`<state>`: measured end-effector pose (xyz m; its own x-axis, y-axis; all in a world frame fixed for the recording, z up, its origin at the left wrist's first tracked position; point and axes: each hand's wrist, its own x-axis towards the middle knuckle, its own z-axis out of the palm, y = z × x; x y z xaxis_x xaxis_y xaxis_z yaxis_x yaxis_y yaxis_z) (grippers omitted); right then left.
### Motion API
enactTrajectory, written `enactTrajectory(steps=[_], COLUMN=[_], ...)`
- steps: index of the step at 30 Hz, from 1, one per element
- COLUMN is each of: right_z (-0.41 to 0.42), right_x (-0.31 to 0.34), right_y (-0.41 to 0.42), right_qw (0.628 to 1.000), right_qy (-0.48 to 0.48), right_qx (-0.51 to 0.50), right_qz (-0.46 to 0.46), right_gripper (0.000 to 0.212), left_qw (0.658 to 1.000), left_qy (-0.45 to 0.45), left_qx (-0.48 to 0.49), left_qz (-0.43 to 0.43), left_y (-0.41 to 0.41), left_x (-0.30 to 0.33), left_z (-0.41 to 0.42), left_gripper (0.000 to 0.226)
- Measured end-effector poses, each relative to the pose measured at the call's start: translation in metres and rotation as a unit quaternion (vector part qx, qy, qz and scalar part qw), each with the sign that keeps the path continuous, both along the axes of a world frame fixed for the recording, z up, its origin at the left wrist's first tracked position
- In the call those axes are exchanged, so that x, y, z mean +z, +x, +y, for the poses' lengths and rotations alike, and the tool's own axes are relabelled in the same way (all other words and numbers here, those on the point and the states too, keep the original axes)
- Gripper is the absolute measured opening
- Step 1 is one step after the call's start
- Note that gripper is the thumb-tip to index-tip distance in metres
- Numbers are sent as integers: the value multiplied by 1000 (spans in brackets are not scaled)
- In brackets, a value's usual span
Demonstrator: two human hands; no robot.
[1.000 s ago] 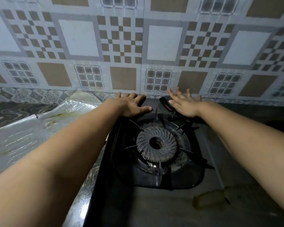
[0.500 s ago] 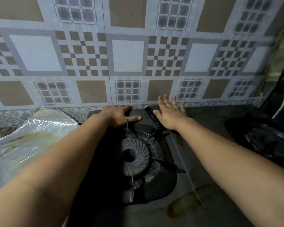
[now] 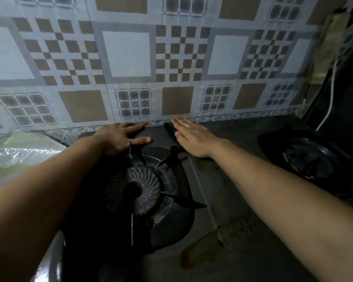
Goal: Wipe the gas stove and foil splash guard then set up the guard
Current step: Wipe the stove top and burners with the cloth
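A dark gas stove [image 3: 228,200] fills the lower middle, with a round burner [image 3: 137,192] and its pan-support prongs under my arms. My left hand [image 3: 118,137] lies flat on the stove's far left rim, fingers spread, holding nothing. My right hand [image 3: 192,137] rests flat on the far rim beside a dark strap-like piece [image 3: 169,129], palm down, with no grip visible. The foil splash guard [image 3: 22,151] lies crumpled and stained on the counter to the left, apart from both hands.
A patterned tiled wall [image 3: 130,58] rises directly behind the stove. A second burner [image 3: 310,157] sits at the right, with a white cord [image 3: 332,92] hanging above it. A brownish stain [image 3: 202,249] marks the stove top near me.
The view has swung to the right, bringing the second burner and cord into sight. Both hands stay flat on the stove's far rim, shifted slightly toward the wall.
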<state>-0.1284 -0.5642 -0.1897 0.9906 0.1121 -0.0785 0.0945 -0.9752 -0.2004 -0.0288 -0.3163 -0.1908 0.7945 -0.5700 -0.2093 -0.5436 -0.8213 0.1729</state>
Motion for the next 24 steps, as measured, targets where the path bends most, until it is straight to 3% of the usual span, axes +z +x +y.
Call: enactTrajectory(steps=[9,15,20,22,24], right_z=[-78,-119,-114,-115,-117], right_x=[5,15,12,13,13], right_y=[-5,-13,-8,-7,-6], right_qw=[993,962,955,956,957], right_qy=[-24,-57,-38,-28,-21], right_qx=[-117,-258,-288,-286,-281], right_qz=[22,68,63,62,62], right_gripper=[59,61,61,61,61], left_qw=[1000,1000,991,989,990], left_qy=[-6,9,-22,30,10], left_qx=[7,10,27,33,60], left_qz=[-7,-12,131,139,129], left_y=[-7,-7,4,9,11], left_x=[2,6,20,33,44], left_z=[1,-1,-5,-17,-39], left_gripper=[99,95,105,96,71])
